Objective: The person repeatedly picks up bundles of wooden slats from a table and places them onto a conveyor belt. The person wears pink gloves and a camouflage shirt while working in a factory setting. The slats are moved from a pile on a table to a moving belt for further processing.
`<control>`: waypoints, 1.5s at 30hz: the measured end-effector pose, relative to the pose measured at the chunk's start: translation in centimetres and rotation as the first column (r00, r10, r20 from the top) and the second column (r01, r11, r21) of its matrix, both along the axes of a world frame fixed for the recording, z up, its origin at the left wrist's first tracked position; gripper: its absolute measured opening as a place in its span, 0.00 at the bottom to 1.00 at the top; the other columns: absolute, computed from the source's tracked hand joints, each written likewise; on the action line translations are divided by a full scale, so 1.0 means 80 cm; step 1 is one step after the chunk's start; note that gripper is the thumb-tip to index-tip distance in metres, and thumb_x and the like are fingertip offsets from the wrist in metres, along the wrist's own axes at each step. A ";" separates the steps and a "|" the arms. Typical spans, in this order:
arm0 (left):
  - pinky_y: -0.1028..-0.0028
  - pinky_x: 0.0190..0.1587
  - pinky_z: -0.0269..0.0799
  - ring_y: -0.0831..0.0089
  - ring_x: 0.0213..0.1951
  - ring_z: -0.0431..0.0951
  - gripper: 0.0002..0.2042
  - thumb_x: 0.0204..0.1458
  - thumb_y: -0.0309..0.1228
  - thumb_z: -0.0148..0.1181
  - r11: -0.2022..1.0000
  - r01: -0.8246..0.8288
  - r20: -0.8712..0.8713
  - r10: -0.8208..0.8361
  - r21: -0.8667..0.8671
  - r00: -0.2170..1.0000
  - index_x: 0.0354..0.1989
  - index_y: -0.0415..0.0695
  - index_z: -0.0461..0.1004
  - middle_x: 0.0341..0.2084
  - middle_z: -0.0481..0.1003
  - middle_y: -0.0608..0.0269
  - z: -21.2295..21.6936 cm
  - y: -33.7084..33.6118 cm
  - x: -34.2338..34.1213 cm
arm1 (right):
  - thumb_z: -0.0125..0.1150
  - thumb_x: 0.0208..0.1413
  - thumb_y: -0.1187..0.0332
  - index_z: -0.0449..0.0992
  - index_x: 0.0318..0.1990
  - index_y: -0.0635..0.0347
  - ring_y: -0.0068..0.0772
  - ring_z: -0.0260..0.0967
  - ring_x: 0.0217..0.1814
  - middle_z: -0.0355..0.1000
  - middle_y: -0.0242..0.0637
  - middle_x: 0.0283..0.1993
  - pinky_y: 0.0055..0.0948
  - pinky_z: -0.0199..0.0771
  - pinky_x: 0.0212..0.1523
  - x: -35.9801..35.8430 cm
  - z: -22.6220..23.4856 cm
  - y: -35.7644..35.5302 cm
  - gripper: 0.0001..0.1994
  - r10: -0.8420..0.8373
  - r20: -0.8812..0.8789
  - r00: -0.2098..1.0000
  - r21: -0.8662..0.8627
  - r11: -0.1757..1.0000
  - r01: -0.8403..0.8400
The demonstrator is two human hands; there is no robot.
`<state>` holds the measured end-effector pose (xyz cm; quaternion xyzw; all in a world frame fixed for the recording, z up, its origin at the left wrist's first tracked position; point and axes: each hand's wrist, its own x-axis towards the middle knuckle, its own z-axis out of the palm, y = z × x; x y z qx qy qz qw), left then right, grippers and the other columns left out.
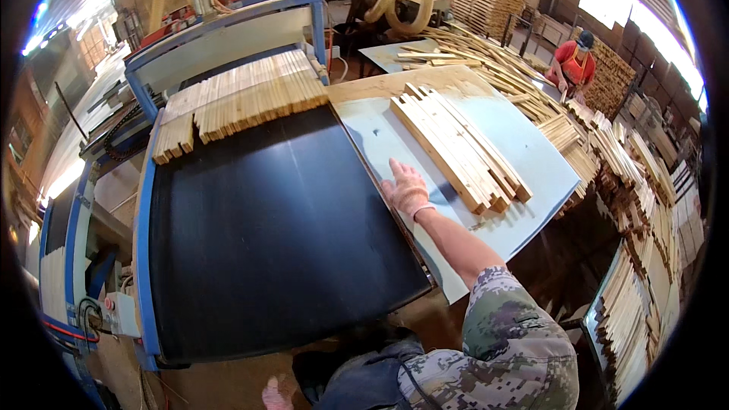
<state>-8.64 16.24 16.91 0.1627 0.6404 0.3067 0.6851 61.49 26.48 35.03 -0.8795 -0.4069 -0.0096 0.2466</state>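
Note:
My right hand [408, 187], in a pale pinkish glove, reaches out with its fingers extended and holds nothing. It is over the left side of a pale blue tabletop [531, 163], close to the edge of a black conveyor belt [266, 243]. Just right of the hand, but apart from it, a small stack of wooden strips [448, 144] lies on the tabletop. Only part of my left hand [277, 395], also gloved, shows low at the bottom edge; its fingers are not clear. Across the belt's far end lies a close-packed row of wooden strips [250, 99].
A blue machine frame [224, 26] spans the belt's far end. At lower left is a control box [121, 313] with cables. Loose strips [493, 61] are heaped beyond the tabletop, with more stacks [623, 319] at right. A person in red [573, 68] works at far right.

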 end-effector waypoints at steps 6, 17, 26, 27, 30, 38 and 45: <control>0.63 0.52 0.83 0.60 0.43 0.87 0.15 0.64 0.39 0.64 0.588 0.678 -0.289 -0.622 0.441 0.728 0.42 0.35 0.84 0.37 0.85 0.50 0.211 0.049 0.143 | 0.64 0.63 0.48 0.64 0.76 0.57 0.55 0.65 0.74 0.71 0.51 0.70 0.49 0.63 0.76 0.119 0.045 -0.037 0.38 -0.200 0.105 0.974 0.096 0.977 0.190; 0.57 0.64 0.78 0.53 0.54 0.85 0.33 0.65 0.53 0.65 0.619 0.675 0.189 -0.777 0.401 0.600 0.53 0.26 0.82 0.49 0.84 0.40 0.255 0.062 0.349 | 0.58 0.67 0.43 0.61 0.78 0.50 0.49 0.63 0.78 0.70 0.47 0.74 0.50 0.62 0.77 0.329 0.092 -0.152 0.37 -0.530 0.066 0.845 -0.212 0.820 0.531; 0.58 0.65 0.77 0.53 0.55 0.85 0.31 0.63 0.50 0.66 0.500 0.820 0.212 -0.865 0.279 0.455 0.55 0.26 0.82 0.51 0.84 0.39 0.246 0.063 0.471 | 0.51 0.72 0.43 0.62 0.78 0.53 0.53 0.68 0.74 0.72 0.49 0.71 0.48 0.67 0.74 0.386 0.018 -0.155 0.35 -0.528 0.098 0.844 -0.175 0.825 0.537; 0.58 0.65 0.77 0.53 0.55 0.85 0.31 0.63 0.50 0.66 0.500 0.821 0.197 -0.865 0.275 0.461 0.55 0.26 0.81 0.51 0.84 0.39 0.245 0.057 0.475 | 0.51 0.72 0.43 0.64 0.76 0.53 0.53 0.68 0.73 0.72 0.49 0.70 0.48 0.68 0.73 0.382 0.018 -0.157 0.34 -0.539 0.019 0.842 -0.216 0.820 0.529; 0.59 0.64 0.78 0.57 0.57 0.85 0.25 0.66 0.45 0.61 0.480 0.824 0.204 -0.877 0.302 0.436 0.57 0.31 0.82 0.52 0.84 0.44 0.256 0.061 0.522 | 0.51 0.71 0.43 0.69 0.68 0.57 0.53 0.69 0.73 0.72 0.51 0.69 0.51 0.71 0.70 0.394 0.037 -0.148 0.30 -0.532 -0.181 0.827 -0.289 0.833 0.473; 0.68 0.67 0.73 0.65 0.59 0.81 0.20 0.67 0.29 0.58 0.555 0.714 0.175 -0.825 0.428 0.537 0.63 0.30 0.78 0.57 0.82 0.50 0.267 0.086 0.620 | 0.44 0.72 0.42 0.68 0.75 0.37 0.54 0.63 0.78 0.70 0.49 0.73 0.47 0.65 0.75 0.437 0.027 -0.115 0.28 -0.511 -0.282 0.812 -0.498 0.801 0.332; 0.67 0.68 0.73 0.65 0.64 0.78 0.28 0.65 0.33 0.66 0.432 0.696 -0.244 -0.722 0.573 0.648 0.72 0.35 0.70 0.65 0.77 0.49 0.271 0.081 0.678 | 0.59 0.61 0.35 0.80 0.52 0.75 0.66 0.78 0.58 0.80 0.66 0.53 0.53 0.75 0.60 0.347 0.034 -0.112 0.40 -0.314 -0.213 0.925 -0.250 0.933 0.259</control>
